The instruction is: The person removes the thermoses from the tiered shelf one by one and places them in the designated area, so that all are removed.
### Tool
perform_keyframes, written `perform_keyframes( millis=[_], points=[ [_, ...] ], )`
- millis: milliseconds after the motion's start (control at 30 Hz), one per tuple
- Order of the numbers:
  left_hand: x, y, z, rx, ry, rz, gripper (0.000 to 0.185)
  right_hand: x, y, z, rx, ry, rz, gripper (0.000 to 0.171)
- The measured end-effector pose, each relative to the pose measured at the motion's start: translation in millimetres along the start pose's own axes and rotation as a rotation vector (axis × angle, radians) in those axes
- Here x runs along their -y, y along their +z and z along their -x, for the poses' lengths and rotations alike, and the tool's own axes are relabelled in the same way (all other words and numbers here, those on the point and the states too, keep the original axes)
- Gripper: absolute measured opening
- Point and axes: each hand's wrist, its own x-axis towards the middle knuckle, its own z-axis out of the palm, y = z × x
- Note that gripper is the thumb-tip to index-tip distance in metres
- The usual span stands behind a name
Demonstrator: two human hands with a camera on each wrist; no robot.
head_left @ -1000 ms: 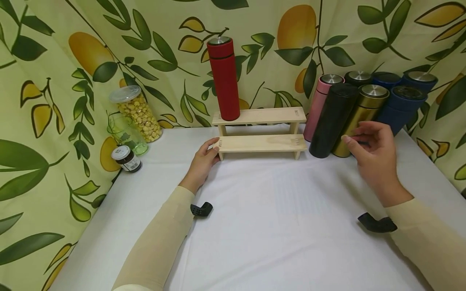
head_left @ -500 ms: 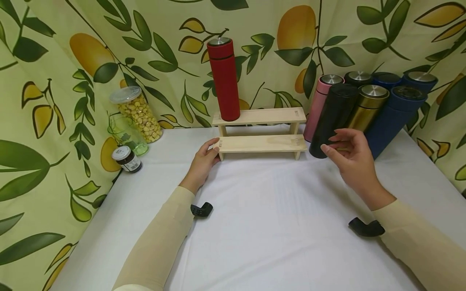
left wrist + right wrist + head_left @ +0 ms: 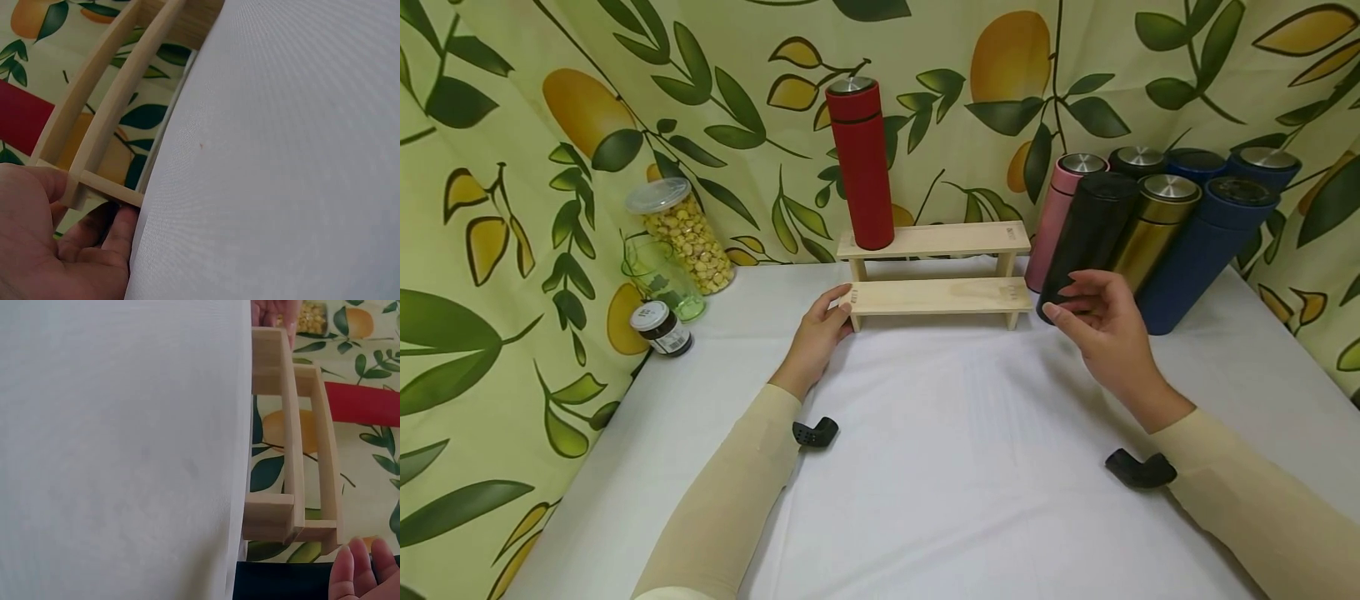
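Observation:
A two-step wooden rack [image 3: 940, 296] stands at the back of the white table, with a red flask [image 3: 861, 167] upright on its upper step. My left hand [image 3: 837, 312] grips the rack's left end: in the left wrist view the thumb lies on the lower step [image 3: 106, 119] and the fingers [image 3: 119, 228] curl under it. My right hand [image 3: 1063, 302] hovers at the foot of the leaning black flask [image 3: 1086, 233], thumb and fingers spread and loosely curved, holding nothing. In the right wrist view its fingertips [image 3: 362, 575] show beside the black flask [image 3: 281, 581].
Pink [image 3: 1056, 217], gold [image 3: 1150, 225] and blue [image 3: 1202, 250] flasks lean in a group behind the black one. At the back left stand a snack jar [image 3: 681, 237], a green glass [image 3: 662, 279] and a small dark jar [image 3: 658, 327]. Leaf-print cloth walls the table [image 3: 955, 467].
My right hand has moved left, from in front of the gold flask to the foot of the black one. The left hand and rack have stayed put.

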Motion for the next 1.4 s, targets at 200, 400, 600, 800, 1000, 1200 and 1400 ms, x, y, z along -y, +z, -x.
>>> perform_keyframes(
  millis=[200,400,600,800,1000,1200,1400],
  points=[
    [-1.2,0.2,0.4,-0.002,-0.011,-0.013,0.045,0.5,2.4,-0.1,0.008,0.008,-0.019,0.053],
    [-2.1,0.6,1.2,-0.005,-0.012,-0.004,0.045,-0.3,2.9,-0.4,0.015,0.024,-0.024,0.052],
    [-0.9,0.1,1.6,-0.004,-0.013,-0.003,0.045,-1.2,2.7,0.3,0.034,0.044,-0.018,0.049],
    [-0.8,0.3,1.3,-0.004,-0.018,-0.007,0.045,-3.7,2.0,0.7,0.042,0.047,-0.021,0.051],
    [-2.3,-0.3,1.8,-0.011,-0.016,-0.013,0.045,-4.9,4.1,-2.9,0.026,0.048,-0.032,0.054],
    [-0.7,-0.3,3.2,-0.005,-0.009,-0.014,0.045,-4.8,11.6,-8.8,0.021,0.038,-0.077,0.057],
    [-1.7,1.0,2.5,0.008,-0.004,-0.002,0.045,1.3,26.2,-20.7,0.017,-0.005,-0.116,0.056]
  ],
)
